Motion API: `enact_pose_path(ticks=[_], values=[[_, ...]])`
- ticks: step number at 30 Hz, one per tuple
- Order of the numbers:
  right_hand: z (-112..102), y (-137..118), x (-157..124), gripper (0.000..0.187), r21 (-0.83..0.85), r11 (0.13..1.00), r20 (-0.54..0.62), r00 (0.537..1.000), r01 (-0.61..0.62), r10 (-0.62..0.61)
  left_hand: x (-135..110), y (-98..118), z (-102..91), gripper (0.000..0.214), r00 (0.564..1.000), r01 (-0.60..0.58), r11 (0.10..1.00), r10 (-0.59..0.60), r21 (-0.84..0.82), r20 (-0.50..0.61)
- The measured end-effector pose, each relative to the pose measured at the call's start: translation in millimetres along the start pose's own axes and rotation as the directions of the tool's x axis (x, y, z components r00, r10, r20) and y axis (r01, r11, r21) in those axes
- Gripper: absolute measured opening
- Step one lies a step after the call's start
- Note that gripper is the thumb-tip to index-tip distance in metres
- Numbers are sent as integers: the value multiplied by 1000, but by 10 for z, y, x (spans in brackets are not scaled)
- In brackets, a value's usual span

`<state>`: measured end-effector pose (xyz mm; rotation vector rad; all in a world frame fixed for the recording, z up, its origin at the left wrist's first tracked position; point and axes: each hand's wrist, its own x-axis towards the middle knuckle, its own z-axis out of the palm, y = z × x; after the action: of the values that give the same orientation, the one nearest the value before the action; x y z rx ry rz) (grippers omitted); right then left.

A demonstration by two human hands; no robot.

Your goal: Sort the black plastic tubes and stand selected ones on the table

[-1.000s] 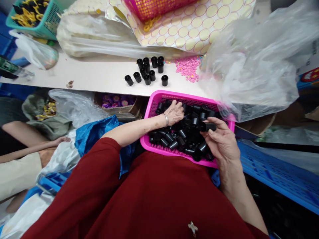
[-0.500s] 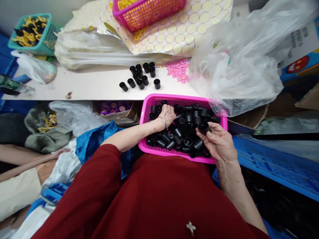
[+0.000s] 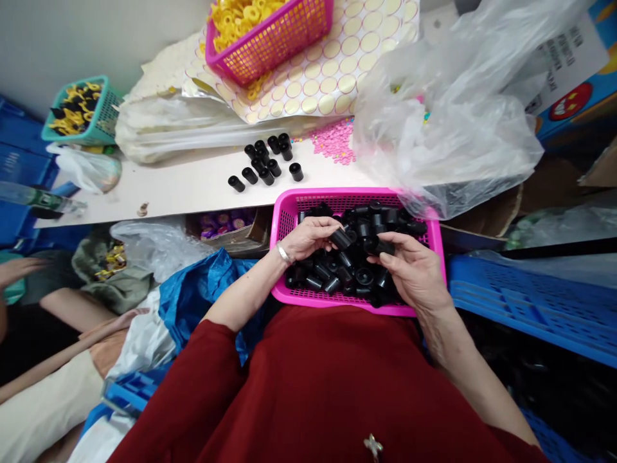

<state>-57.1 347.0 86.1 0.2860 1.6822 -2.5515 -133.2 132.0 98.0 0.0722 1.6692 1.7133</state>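
My left hand pinches a black plastic cylinder, held tilted above the pile. Facing it, my right hand is closed on another black cylinder, partly covered by the fingers. Both hands are over a bright pink basket full of loose black cylinders, which lie in all directions. On the white shelf behind the basket stands a group of black cylinders, most with an open end up.
Pink beads lie on the shelf beside a crumpled clear plastic bag that overhangs the basket's back right corner. Yellow parts fill a pink basket. A teal basket stands left. Another person's arm is at left.
My left hand has come up out of the basket's left side with a black cylinder and moved toward my right hand. My right hand's cylinder has turned onto its side. The view has shifted.
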Motion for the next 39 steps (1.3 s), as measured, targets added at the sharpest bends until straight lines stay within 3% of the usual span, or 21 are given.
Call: enact_pose_path(ticks=[2,4,8,10,14,16,21,23,27,33,36,39], values=[[-40,9,-14,38,-12,1000,-12,1000,8,-8,5,66,-110,32,991,-20,976,-8,217,130],[-94,11,-26,36,-15,1000,-37,999,16,-17,30,152,-246,27,976,-86,892,-15,444,219],[-172,9,-21,35,-44,998,-102,994,44,-49,208,239,-390,18,989,-143,699,124,701,78],[-183,12,-9,34,-58,997,-120,991,57,-64,348,220,-343,18,979,-150,543,196,826,49],[-193,26,-3,33,-66,996,-111,991,65,-72,588,141,-96,31,963,-184,163,230,969,144],[-211,35,-10,33,-71,996,-101,992,62,-69,640,106,32,32,970,-170,75,190,983,154],[-251,55,-20,31,-48,998,-108,993,41,-46,641,22,197,25,987,-84,-39,133,996,88],[-246,59,-15,32,-37,999,-114,993,33,-37,650,-7,205,28,984,-70,-42,163,997,76],[-216,67,-1,32,-41,999,-107,994,17,-22,721,-16,183,34,958,-175,-31,224,984,178],[-230,108,31,32,-47,999,-121,992,22,-27,849,23,140,20,967,-219,70,149,973,206],[-270,113,42,32,-73,997,-147,988,37,-48,873,-11,83,10,948,-266,230,239,936,211],[-294,88,40,36,-62,997,-136,989,49,-57,817,-66,14,12,888,-388,519,431,761,159]])
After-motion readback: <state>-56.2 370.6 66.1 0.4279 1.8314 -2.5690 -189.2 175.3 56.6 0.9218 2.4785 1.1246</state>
